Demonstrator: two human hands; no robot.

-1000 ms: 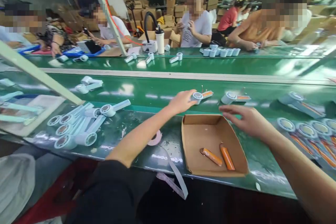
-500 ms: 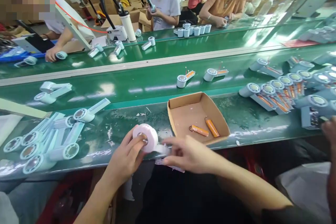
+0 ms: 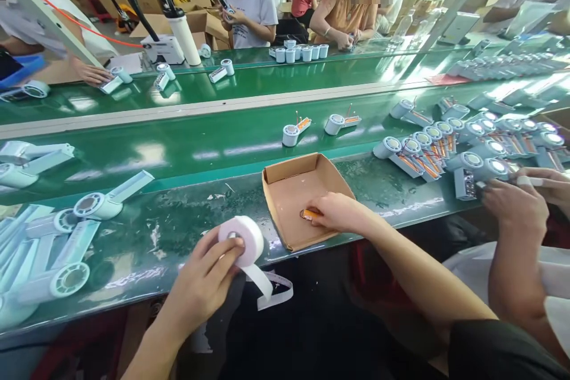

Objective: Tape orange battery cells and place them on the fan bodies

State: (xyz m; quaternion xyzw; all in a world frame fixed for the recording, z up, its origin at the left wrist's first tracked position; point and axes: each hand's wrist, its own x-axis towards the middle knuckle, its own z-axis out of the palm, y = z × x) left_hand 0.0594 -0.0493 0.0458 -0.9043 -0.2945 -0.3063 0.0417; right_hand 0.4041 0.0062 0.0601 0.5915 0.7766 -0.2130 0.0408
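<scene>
My left hand (image 3: pixel 209 276) grips a roll of white tape (image 3: pixel 253 237), fingers hooked into its core. A loose strip of tape (image 3: pixel 262 285) hangs from the roll and curls past the bench edge. Inside a shallow cardboard box (image 3: pixel 291 171), my right hand (image 3: pixel 333 212) has its fingers closed on an orange cylindrical battery (image 3: pixel 308 214). Part of the battery is covered by the fingers, and whatever lies under the hand is hidden.
Pale blue fan-like housings (image 3: pixel 95 205) are piled at left. More housings with orange batteries (image 3: pixel 423 145) crowd the right, near a co-worker's hands (image 3: pixel 516 202). Two units (image 3: pixel 291 135) sit on the green belt (image 3: pixel 200 139). People work across the line.
My right hand has left the tape strip and reached into the box onto a battery. The strip now hangs loose. The view has shifted to the right.
</scene>
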